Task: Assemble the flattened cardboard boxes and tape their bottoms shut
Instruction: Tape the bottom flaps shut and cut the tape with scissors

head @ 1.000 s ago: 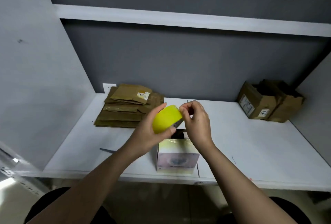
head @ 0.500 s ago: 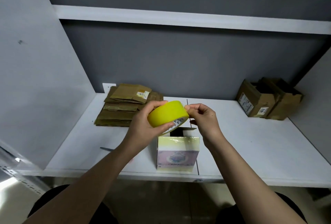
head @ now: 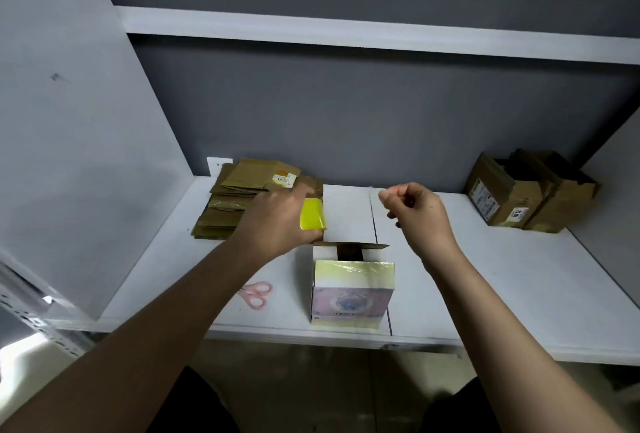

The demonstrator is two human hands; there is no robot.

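Shelf: white board spanning the lower half of the frame, grey walls behind and at both sides, a second white shelf crossing above.
Flattened boxes: brown stack lying flat at centre left, against the back wall; white label on the top sheet.
Assembled boxes: two brown cartons at far right of the shelf, side by side, touching, each with a white label facing the camera.
Printed box: upright at lower centre, near the front edge of the shelf; pale yellow top, pink and blue front; open flaps with a dark gap at its far side.
Left hand: at centre, just right of the flat stack, back of the hand to the camera, fingers curled round the tape roll.
Right hand: raised at centre right above the shelf, fingers curled in, thumb pressed against forefinger; anything pinched there too thin to make out.
Tape roll: yellow, in the left hand's grip, just above and left of the printed box's flaps.
Scissors: pink handles on the shelf at lower centre left, partly hidden by the left forearm.
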